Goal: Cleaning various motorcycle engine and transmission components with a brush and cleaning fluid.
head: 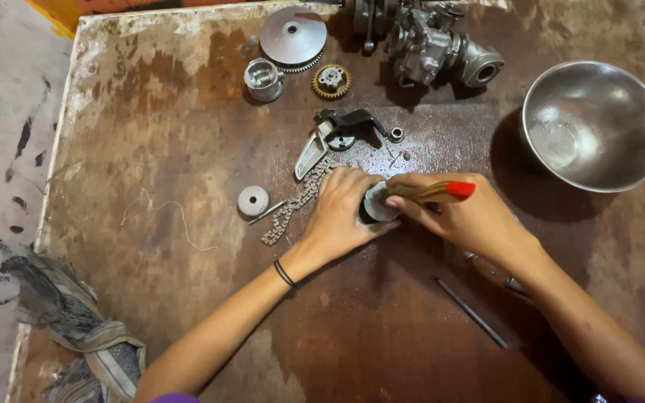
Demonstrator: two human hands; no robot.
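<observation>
My left hand [337,216] grips a small round metal part [377,203] in the middle of a stained brown table [151,112]. My right hand [472,218] holds a brush with a wooden handle and a red tip [434,191], its front end lying on that part. A metal chain [293,205] lies just left of my left hand, next to a small ribbed grey disc [252,200].
A steel bowl [595,123] stands at the right. At the back lie a piston [263,79], a large pulley disc [293,35], a brass gear [331,80], an engine assembly [423,37] and a black lever [345,125]. A thin rod [472,313] lies near me; a rag [76,328] hangs bottom left.
</observation>
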